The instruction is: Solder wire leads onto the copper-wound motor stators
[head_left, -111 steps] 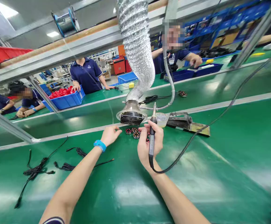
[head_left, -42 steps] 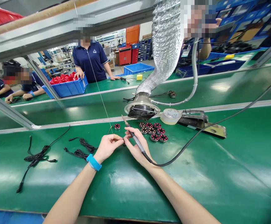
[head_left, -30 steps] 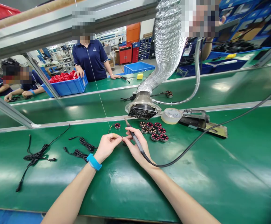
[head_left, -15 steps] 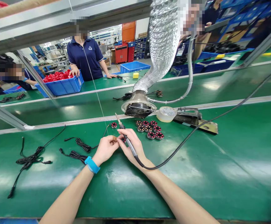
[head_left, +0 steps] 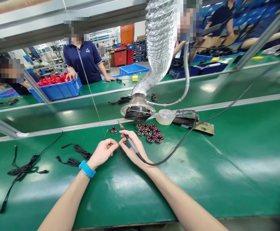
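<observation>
My right hand [head_left: 135,148] is closed around a soldering iron [head_left: 131,143], its metal tip pointing up and away from me. A small round part, mostly hidden, shows at this hand's thumb and fingertips. My left hand [head_left: 103,152], with a blue wristband [head_left: 87,169] below it, pinches something tiny right beside those fingertips; I cannot make out what. Just beyond the hands lies a single round copper-and-red coil part [head_left: 113,129] with a thin wire near it. Several similar coil parts [head_left: 151,139] sit grouped to the right of the iron.
Black cable bundles [head_left: 25,168] lie on the green bench [head_left: 202,179] at left. Above the coils hangs an extractor fan [head_left: 140,113] on a foil duct [head_left: 158,41]. Right of it are a tape roll [head_left: 165,117] and a stapler-like tool [head_left: 195,124]. A co-worker [head_left: 83,61] stands opposite, by a blue bin [head_left: 60,91].
The whole view has shifted slightly, so the bench things appear further left. My hands stay close together, with the fingertips a little further apart; the soldering iron remains in my right hand.
</observation>
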`<act>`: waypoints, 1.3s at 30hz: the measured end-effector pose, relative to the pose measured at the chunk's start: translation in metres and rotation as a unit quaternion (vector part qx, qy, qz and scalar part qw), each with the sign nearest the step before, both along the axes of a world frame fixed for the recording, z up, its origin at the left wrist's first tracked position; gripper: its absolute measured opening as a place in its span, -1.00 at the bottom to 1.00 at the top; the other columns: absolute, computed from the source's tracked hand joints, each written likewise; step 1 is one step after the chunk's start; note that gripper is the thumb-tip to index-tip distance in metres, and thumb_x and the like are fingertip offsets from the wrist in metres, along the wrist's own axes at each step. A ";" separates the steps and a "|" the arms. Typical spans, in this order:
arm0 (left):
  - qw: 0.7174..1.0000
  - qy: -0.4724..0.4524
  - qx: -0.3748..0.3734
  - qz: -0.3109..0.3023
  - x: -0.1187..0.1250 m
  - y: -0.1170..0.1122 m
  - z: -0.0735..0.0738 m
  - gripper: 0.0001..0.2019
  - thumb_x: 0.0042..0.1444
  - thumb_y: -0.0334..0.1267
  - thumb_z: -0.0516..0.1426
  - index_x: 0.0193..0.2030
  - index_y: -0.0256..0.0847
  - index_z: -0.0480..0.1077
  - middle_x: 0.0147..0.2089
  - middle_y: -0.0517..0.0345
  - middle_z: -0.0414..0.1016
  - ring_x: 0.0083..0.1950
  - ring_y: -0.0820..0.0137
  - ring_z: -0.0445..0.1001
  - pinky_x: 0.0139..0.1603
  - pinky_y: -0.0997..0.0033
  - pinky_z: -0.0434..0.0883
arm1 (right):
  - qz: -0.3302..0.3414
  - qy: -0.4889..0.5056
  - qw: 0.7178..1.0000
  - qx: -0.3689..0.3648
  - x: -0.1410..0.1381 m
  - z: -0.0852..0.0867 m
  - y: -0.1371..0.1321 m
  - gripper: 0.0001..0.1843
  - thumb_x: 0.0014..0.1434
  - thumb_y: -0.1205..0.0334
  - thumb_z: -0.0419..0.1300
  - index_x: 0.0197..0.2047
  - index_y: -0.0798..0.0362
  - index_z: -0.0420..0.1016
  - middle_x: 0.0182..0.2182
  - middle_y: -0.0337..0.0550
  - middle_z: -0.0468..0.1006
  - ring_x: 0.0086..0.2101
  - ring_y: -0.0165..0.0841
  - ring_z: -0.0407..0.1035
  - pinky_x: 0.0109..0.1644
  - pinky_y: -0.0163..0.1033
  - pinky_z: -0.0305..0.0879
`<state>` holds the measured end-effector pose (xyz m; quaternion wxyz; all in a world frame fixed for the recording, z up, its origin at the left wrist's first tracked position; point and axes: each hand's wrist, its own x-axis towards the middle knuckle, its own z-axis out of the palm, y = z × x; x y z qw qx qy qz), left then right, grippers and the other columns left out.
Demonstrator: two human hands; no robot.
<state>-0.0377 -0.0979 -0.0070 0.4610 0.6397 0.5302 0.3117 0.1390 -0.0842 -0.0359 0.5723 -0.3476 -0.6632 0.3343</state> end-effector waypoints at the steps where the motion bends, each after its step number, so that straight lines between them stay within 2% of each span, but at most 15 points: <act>1: 1.000 -0.010 -0.012 0.003 0.000 0.000 0.000 -0.64 0.21 0.08 0.18 -0.26 -0.24 0.43 -0.52 0.31 0.28 -0.54 0.53 0.19 -0.48 0.50 0.18 | 0.003 0.003 1.000 -0.003 0.000 0.001 0.000 -0.53 0.18 0.46 0.16 0.13 -0.06 0.44 -0.14 -0.17 0.41 -0.24 -0.40 0.47 -0.05 -0.23 0.50; 7: 0.993 -0.082 -0.059 0.060 0.002 0.004 -0.004 -0.59 0.06 0.10 0.30 -0.28 -0.28 0.48 -0.55 0.34 0.20 -0.56 0.59 0.04 -0.54 0.51 -0.03 | 0.010 0.012 1.000 -0.010 -0.001 0.000 0.000 -0.55 0.20 0.45 0.16 0.13 -0.07 0.43 -0.14 -0.18 0.40 -0.28 -0.42 0.46 -0.06 -0.25 0.48; 13: 0.986 -0.109 -0.060 0.112 0.005 0.005 -0.009 -0.64 -0.03 0.01 0.35 -0.35 -0.30 0.52 -0.56 0.29 0.28 -0.55 0.60 0.02 -0.52 0.48 -0.04 | 0.019 -0.020 1.000 0.009 -0.001 -0.006 -0.003 -0.57 0.26 0.41 0.14 0.16 -0.10 0.44 -0.11 -0.15 0.41 -0.26 -0.38 0.47 0.00 -0.19 0.47; 16: 0.983 -0.114 -0.046 0.137 0.005 0.008 -0.011 -0.66 -0.07 -0.02 0.36 -0.37 -0.30 0.53 -0.56 0.27 0.32 -0.55 0.58 0.03 -0.50 0.47 -0.01 | -0.022 -0.021 1.000 0.007 0.003 -0.002 -0.001 -0.62 0.30 0.34 0.14 0.16 -0.09 0.46 -0.13 -0.13 0.48 -0.24 -0.35 0.48 0.01 -0.16 0.47; 19: 0.981 -0.112 -0.038 0.153 0.005 0.012 -0.014 -0.67 -0.08 -0.03 0.36 -0.38 -0.30 0.54 -0.58 0.26 0.33 -0.55 0.57 0.05 -0.49 0.46 0.02 | -0.080 0.008 0.996 -0.028 0.009 0.003 0.003 -0.69 0.37 0.19 0.13 0.14 -0.05 0.50 -0.19 -0.13 0.57 -0.28 -0.33 0.50 -0.09 -0.18 0.47; 22: 0.983 -0.098 -0.036 0.154 0.006 0.014 -0.017 -0.69 -0.07 -0.05 0.34 -0.38 -0.29 0.55 -0.57 0.24 0.35 -0.54 0.55 0.08 -0.47 0.46 0.05 | -0.137 0.034 0.988 -0.057 0.015 0.006 0.006 -0.73 0.36 0.08 0.14 -0.02 0.02 0.56 -0.30 -0.14 0.60 -0.39 -0.34 0.47 -0.26 -0.23 0.43; 25: 0.985 -0.080 -0.038 0.150 0.008 0.015 -0.019 -0.72 -0.05 -0.07 0.33 -0.38 -0.29 0.56 -0.57 0.24 0.36 -0.54 0.55 0.09 -0.47 0.46 0.06 | -0.168 0.053 0.983 -0.045 0.018 0.006 0.007 -0.75 0.33 0.11 0.14 -0.27 0.05 0.56 -0.41 -0.15 0.58 -0.45 -0.34 0.44 -0.37 -0.25 0.35; 29: 0.985 -0.062 -0.039 0.154 0.007 0.015 -0.020 -0.73 -0.03 -0.08 0.32 -0.38 -0.29 0.57 -0.57 0.23 0.38 -0.54 0.54 0.12 -0.46 0.46 0.08 | -0.145 0.069 0.986 -0.037 0.018 0.005 0.004 -0.75 0.28 0.20 0.13 -0.40 0.03 0.54 -0.50 -0.19 0.55 -0.43 -0.31 0.48 -0.38 -0.25 0.34; 39: 0.983 -0.055 -0.043 0.168 0.008 0.019 -0.023 -0.75 -0.04 -0.11 0.32 -0.40 -0.30 0.56 -0.61 0.28 0.30 -0.55 0.55 0.08 -0.47 0.47 0.07 | -0.102 0.051 0.992 -0.050 0.016 0.005 0.001 -0.76 0.25 0.22 0.13 -0.40 0.03 0.56 -0.51 -0.21 0.55 -0.37 -0.29 0.51 -0.27 -0.22 0.39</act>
